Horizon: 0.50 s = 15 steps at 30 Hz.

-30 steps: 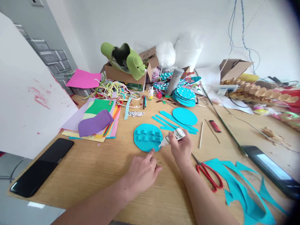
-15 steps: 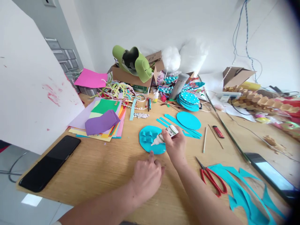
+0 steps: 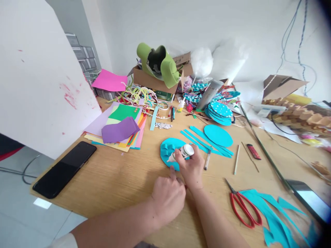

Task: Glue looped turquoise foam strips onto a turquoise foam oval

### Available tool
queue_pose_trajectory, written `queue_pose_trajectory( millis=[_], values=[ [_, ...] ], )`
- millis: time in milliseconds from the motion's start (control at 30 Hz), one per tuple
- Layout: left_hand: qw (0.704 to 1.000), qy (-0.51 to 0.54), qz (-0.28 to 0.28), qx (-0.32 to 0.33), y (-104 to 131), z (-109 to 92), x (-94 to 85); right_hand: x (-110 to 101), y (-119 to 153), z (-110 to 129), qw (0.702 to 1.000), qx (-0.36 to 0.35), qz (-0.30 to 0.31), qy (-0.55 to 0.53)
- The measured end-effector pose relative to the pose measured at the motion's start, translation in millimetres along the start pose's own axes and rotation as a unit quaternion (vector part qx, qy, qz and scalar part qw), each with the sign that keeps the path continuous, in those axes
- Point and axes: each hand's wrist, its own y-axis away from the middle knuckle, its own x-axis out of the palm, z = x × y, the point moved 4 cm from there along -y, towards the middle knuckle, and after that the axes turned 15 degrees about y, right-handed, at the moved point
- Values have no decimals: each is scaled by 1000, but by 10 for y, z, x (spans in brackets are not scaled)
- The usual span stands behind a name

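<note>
A blue paper oval [image 3: 163,159] lies flat on the table, with several small curled blue strips [image 3: 169,148] standing on its upper left part. My right hand [image 3: 192,168] is wrapped round a white glue bottle [image 3: 186,150], which is tilted so that its nozzle points down and left at the oval, near the strips. Whether glue is coming out cannot be made out. My left hand [image 3: 169,194] holds nothing; its index finger is stretched to the oval's near edge while the other fingers curl under. My right hand hides the oval's right side.
Blue paper strips [image 3: 198,141] and another blue oval [image 3: 218,135] lie beyond my right hand, near a pen [image 3: 207,159]. Red-handled scissors [image 3: 244,206] and blue offcuts [image 3: 271,213] are at right. A black phone [image 3: 64,170] and stacked coloured sheets [image 3: 120,129] lie left.
The view has turned slightly left, so things appear further right. My right hand has moved the bottle a little left over the oval, closer to the strips, uncovering the pen.
</note>
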Motion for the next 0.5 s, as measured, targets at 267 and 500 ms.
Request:
queue_pose_trajectory(
  millis=[267, 500],
  values=[
    [1000, 9, 5, 4, 0, -3, 9, -6, 9, 9, 999, -24, -15, 20],
    [1000, 18, 16, 16, 3, 10, 27, 44, 42, 32, 998, -48, -17, 31]
  ],
)
